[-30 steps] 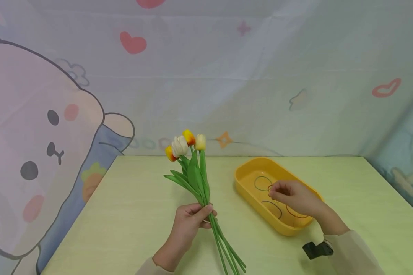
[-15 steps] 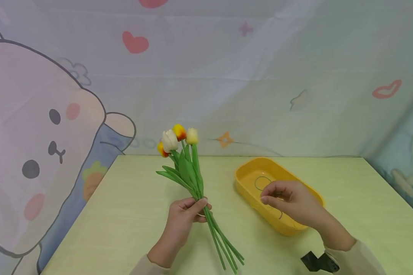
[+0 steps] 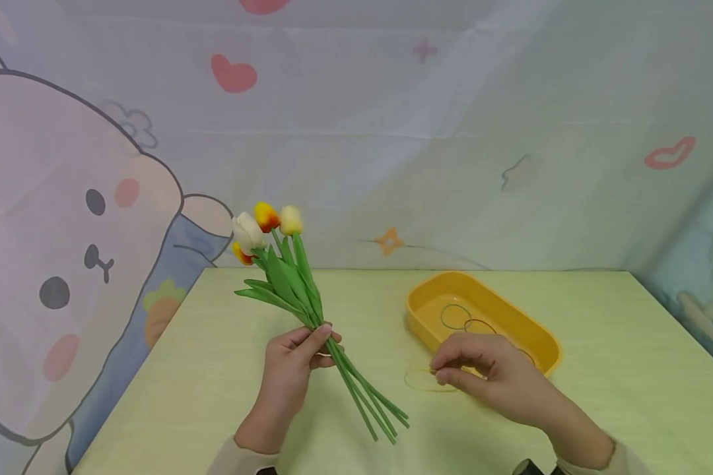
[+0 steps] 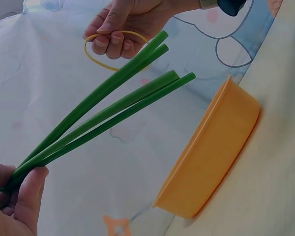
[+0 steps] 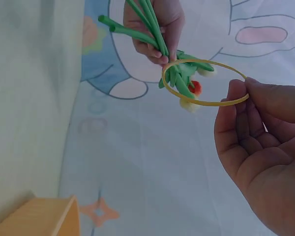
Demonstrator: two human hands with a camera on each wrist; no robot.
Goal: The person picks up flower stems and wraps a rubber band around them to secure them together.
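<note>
Head view: left hand is clamped on the tulips, blooms up and left, above the table. Right hand pinches a yellow band near the tray; a green band and a red band lie inside the tray.

Left wrist view: bare stem ends project from the left hand; the yellow band hangs near them, partly hidden behind. Contact cannot be determined.

Right wrist view: thumb and forefinger grip the yellow band as an open loop. Faint letter-like marks on the backdrop are illegible.
</note>
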